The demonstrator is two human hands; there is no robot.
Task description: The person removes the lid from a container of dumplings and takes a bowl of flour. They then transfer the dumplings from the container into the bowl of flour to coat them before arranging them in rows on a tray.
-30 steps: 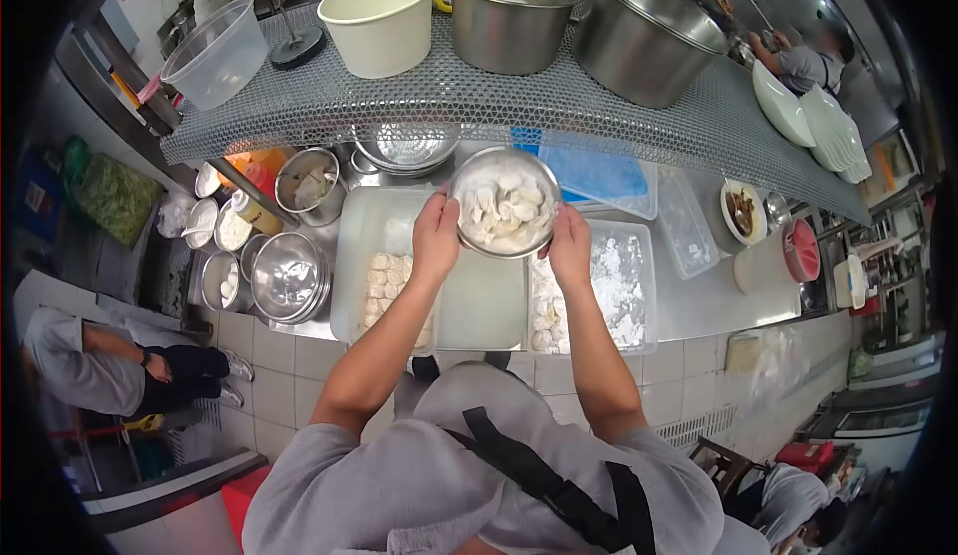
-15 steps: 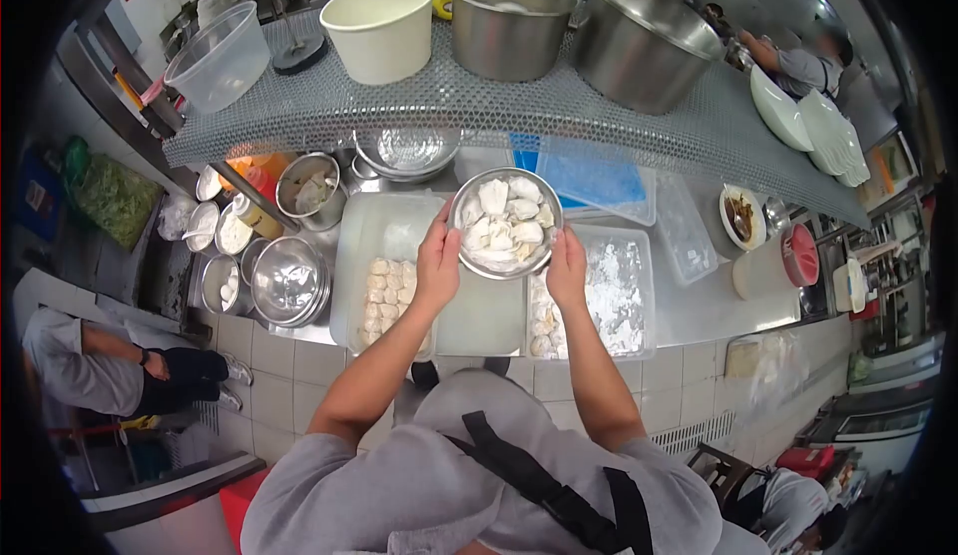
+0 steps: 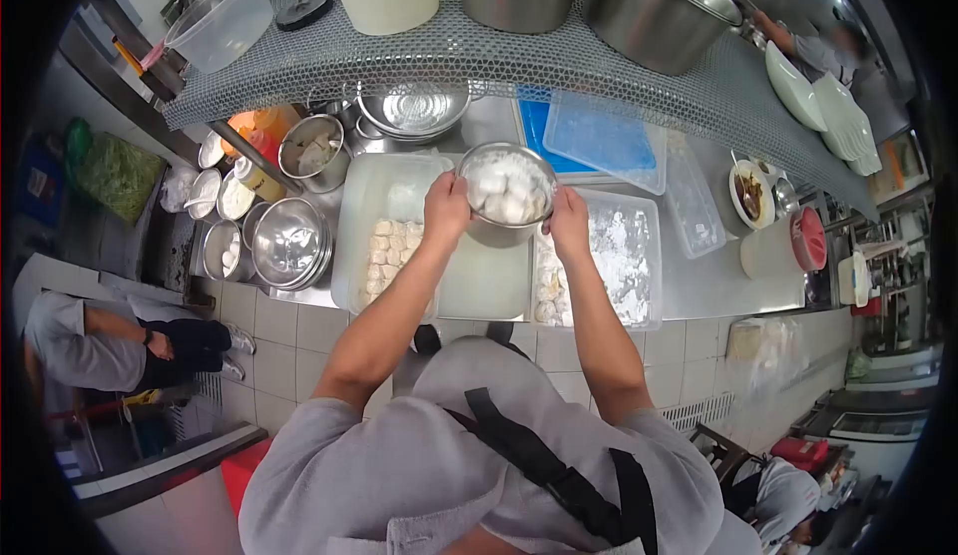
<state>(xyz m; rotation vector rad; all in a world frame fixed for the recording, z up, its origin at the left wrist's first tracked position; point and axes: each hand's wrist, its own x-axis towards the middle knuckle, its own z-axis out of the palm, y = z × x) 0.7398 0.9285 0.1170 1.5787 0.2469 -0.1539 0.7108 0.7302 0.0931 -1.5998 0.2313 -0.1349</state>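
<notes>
Now I hold the metal bowl [image 3: 506, 187] with both hands above the counter, over the gap between the two white trays, so any flour that drops lands in them. My left hand [image 3: 446, 208] is curled around the left rim, and my right hand [image 3: 568, 224] grips the right rim the same way. Floured white pieces [image 3: 504, 194] sit inside the bowl. Dumplings [image 3: 384, 254] lie in rows in the left tray [image 3: 377, 191]; the right tray [image 3: 619, 266] holds flour.

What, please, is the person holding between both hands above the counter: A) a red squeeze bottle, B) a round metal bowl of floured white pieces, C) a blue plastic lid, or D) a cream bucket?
B: the left hand and right hand grip the rim of a metal bowl filled with white pieces.
</notes>
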